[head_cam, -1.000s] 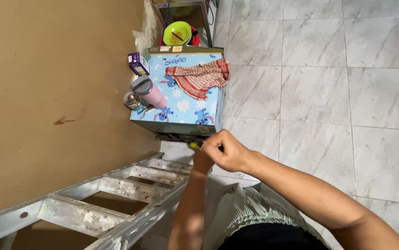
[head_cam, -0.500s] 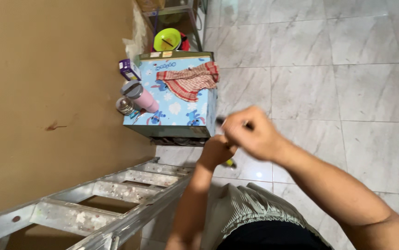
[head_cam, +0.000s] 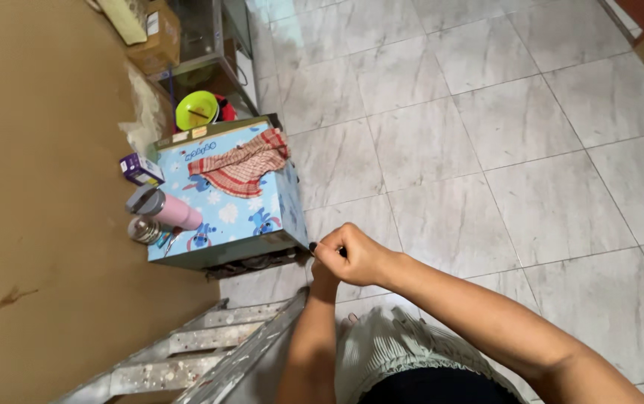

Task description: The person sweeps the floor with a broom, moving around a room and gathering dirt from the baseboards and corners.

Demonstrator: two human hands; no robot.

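Above floor | hands pinch small dark tool, mostly hidden

Right hand sits over the left hand, so most of the left one is hidden. Only a dark tip pokes out of the fingers; too small to name. The ladder runs off the bottom edge, and both forearms are cut off there too.
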